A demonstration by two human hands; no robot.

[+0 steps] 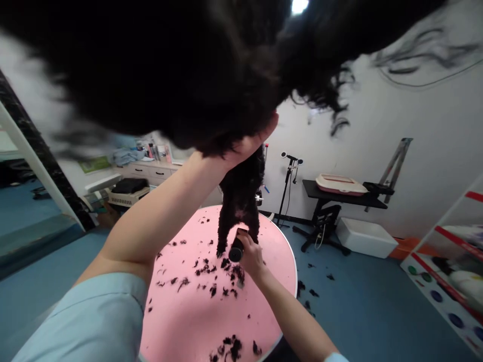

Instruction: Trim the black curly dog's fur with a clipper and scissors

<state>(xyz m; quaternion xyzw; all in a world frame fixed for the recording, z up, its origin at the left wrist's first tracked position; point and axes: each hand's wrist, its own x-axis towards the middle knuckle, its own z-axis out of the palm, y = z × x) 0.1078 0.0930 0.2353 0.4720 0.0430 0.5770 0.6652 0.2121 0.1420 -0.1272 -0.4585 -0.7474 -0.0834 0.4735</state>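
A black curly-haired dog [243, 188] stands upright over the round pink table [181, 317], its head and upper body filling the top of the view, close and blurred. My left hand [251, 143] holds the dog under its upper body; some of its fingers are hidden in the fur. Lower down, my right hand [251, 251] is wrapped round a black hair clipper [236, 250], its rounded rear end towards me. The clipper is beside the dog's hind legs, and its blade cannot be seen. Clumps of cut black hair [213, 289] lie about the tabletop.
Behind the table stand a drawer cabinet [156, 171] with bottles on top and a thin black stand [287, 188]. To the right are a black grooming table [345, 197] bearing a litter tray [339, 184], a white box [364, 237] and a shelf rack [433, 281]. Hair is scattered on the blue floor [339, 311].
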